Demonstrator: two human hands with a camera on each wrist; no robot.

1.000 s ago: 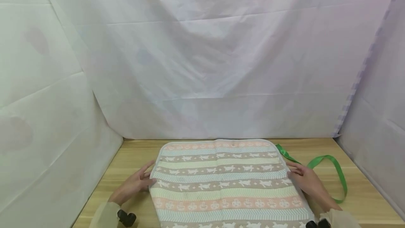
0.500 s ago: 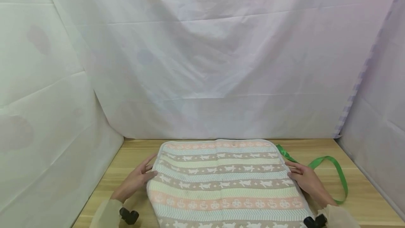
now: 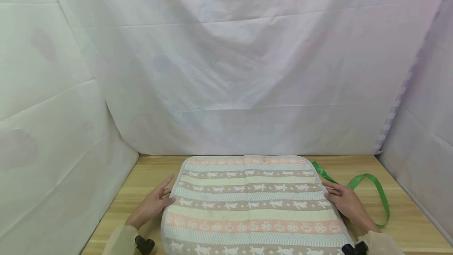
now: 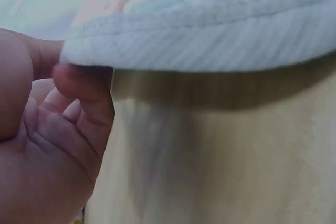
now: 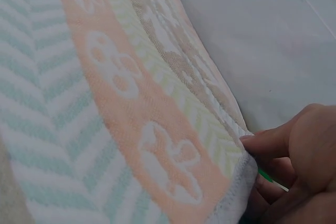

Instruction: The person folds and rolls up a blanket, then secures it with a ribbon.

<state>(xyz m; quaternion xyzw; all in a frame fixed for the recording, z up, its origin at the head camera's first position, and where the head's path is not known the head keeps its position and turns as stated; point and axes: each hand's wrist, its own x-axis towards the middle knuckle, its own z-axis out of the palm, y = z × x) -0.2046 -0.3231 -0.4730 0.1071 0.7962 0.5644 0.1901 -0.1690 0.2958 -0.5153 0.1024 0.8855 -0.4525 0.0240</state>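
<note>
Peach/grey cloth [image 3: 252, 196] btwn L hand [image 3: 150, 206] & R hand [image 3: 348, 203], side edge in thumb-finger pinch of each.

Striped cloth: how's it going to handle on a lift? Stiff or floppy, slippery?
Likely floppy: the striped cloth bends in the right-wrist view, where the right hand pinches its edge. Probably not very slippery, since its woven surface looks textured. The stitched hem may make the edge slightly firmer than the middle.

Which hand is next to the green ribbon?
The right hand: the green ribbon lies just beside it, while the left hand is at the striped cloth's opposite edge.
</note>
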